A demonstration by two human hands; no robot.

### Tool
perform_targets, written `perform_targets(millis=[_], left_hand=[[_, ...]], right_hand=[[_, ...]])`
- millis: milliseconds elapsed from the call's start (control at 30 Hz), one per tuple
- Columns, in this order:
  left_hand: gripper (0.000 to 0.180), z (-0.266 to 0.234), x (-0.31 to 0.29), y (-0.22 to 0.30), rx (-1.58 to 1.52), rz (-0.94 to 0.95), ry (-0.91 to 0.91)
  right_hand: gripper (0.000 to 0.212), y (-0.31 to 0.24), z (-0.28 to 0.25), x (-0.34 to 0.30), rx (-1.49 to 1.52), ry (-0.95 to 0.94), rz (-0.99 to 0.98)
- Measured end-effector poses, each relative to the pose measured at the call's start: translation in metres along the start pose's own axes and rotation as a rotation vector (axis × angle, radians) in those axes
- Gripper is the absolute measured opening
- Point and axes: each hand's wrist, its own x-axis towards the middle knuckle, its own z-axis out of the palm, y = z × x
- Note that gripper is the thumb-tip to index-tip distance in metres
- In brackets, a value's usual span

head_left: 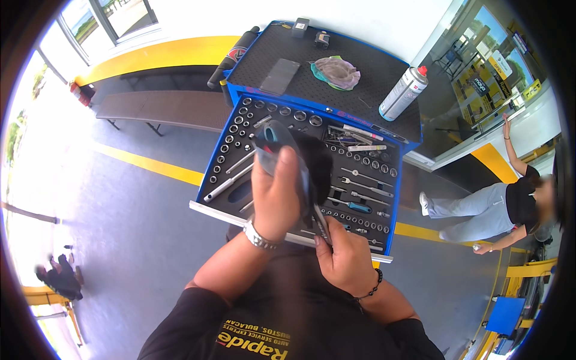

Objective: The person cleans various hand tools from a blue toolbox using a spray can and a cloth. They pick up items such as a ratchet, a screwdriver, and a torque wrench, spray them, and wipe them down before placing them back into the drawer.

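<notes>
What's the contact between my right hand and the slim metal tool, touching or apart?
Touching. The head view shows it: the thumb and fingers of your right hand close around the lower end of the slim metal tool.

The single view looks out from the wearer's own head, through the left one of two fisheye cameras, upright and unmirrored. It faces steeply down and forward: the dark shirt point(294, 303) fills the lower middle, and the left hand point(277, 195) and right hand point(348, 255) come near the centre, close to the lens. Just beyond lies the open drawer point(216, 213), seen from above, with the cabinet's top surface point(373, 66) farther off. The wide lens reaches windows point(127, 18) at upper left and a glass door point(477, 75) at upper right, ending in a rounded black rim.
</notes>
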Motion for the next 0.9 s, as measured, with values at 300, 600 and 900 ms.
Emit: perform_targets(millis=[300,600,900], left_hand=[[0.04,-0.017,0.042,0.06,0.01,-0.206,0.348],[0.048,-0.039,0.006,0.046,-0.604,-0.398,-0.021],[0.037,-0.01,-0.006,0.037,0.128,0.052,-0.032]], right_hand=[[0.03,-0.008,0.01,-0.008,0.353,-0.158,0.103],[0.036,-0.006,-0.008,-0.004,0.629,-0.294,0.369],[0.036,-0.011,0.025,-0.006,0.121,-0.099,-0.003]])
